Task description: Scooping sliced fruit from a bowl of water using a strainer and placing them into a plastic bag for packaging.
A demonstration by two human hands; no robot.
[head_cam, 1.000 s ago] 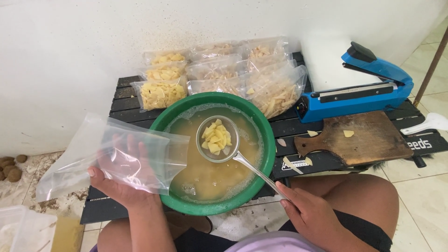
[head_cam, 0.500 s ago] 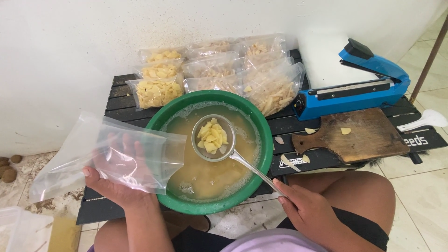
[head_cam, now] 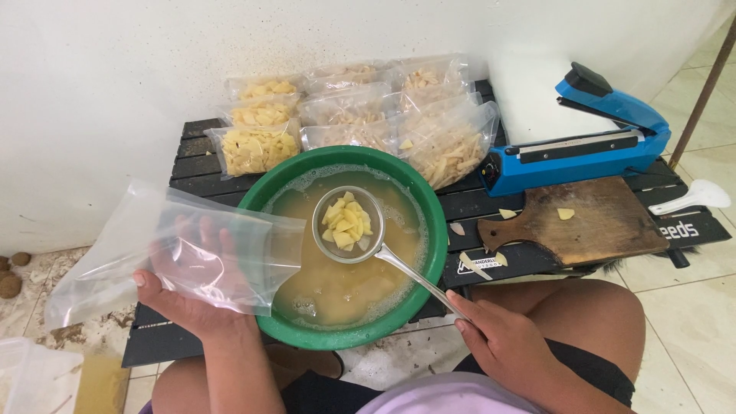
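A round wire-mesh metal strainer ladle loaded with pale yellow cut pieces hangs over the middle of a wide green plastic basin, which holds cloudy yellowish water with more pieces sunk in it. We see the scoop lifted clear of the water.

At twelve o'clock from the basin, against the white wall, lie several clear plastic packets already filled with yellow pieces; we judge that much of the bagging is done. The clear empty plastic bag at nine o'clock holds nothing yet, so this scoop is not yet bagged, and pieces remain in the basin.

Our left hand lies under the bag, palm up, fingers spread behind the film and thumb gripping its near edge, with the bag's mouth turned toward the basin. Our right hand, at five o'clock from the basin, is closed around the ladle's long thin handle, wrist low over the knee.

At three o'clock sit a brown wooden cutting board with a few scraps and, behind it, a blue tabletop bag sealer, all on a low black slatted table.
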